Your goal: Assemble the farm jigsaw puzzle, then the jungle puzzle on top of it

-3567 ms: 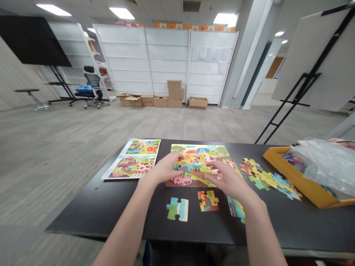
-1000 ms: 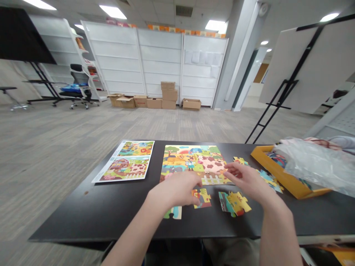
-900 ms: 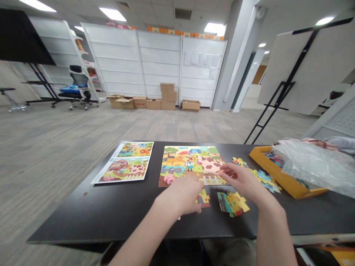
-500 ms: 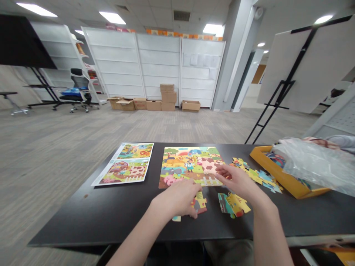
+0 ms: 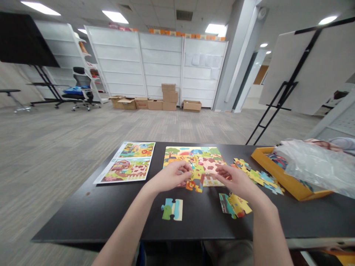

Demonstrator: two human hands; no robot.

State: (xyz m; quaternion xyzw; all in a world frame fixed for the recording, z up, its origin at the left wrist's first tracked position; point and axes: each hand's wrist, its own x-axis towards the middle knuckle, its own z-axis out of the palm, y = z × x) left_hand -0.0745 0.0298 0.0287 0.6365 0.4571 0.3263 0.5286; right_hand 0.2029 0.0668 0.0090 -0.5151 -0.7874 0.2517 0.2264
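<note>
Left hand clamped on lion piece, hiding part of picture board, right hand fingers apart, palm unseen

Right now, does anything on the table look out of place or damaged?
A small brown mark interrupts the black tabletop, left of the left forearm; stain or chip, I can't tell. By the right forearm, a yellow jigsaw piece seems to overlap a teal one.

The left hand and right hand are showing bare, the uncovered forearms narrowing smoothly toward the wrists; dull grey-brown clothing is showing below the front edge of the table.
</note>
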